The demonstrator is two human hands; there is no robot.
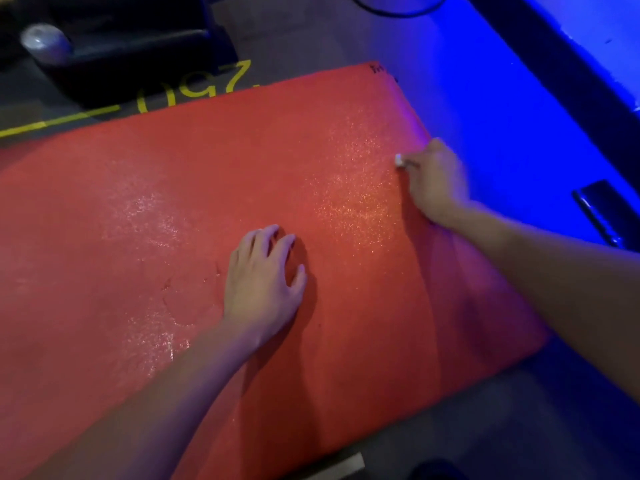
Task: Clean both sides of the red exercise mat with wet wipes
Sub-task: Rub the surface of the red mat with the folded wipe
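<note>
**Mid-wipe, upper face of the mat**

Right now the right hand (pixel 434 181) has its fingers curled in a grip on a small white wad, evidently a wet wipe (pixel 399 160), pressed to the red exercise mat (pixel 173 209) near its far right edge. Most of the wipe is hidden under the hand. Left hand (pixel 265 278) lies spread and relaxed on the mat's middle, gripping nothing; judged to be pinning the mat so it won't slide under the rubbing. Mat lies flat on the floor (pixel 485 427), one face up. Glistening patches left of and beyond the left hand suggest damp, already-wiped ground. Yellow floor markings (pixel 194 91) show past the far edge. Underside presumably not yet done.
</note>
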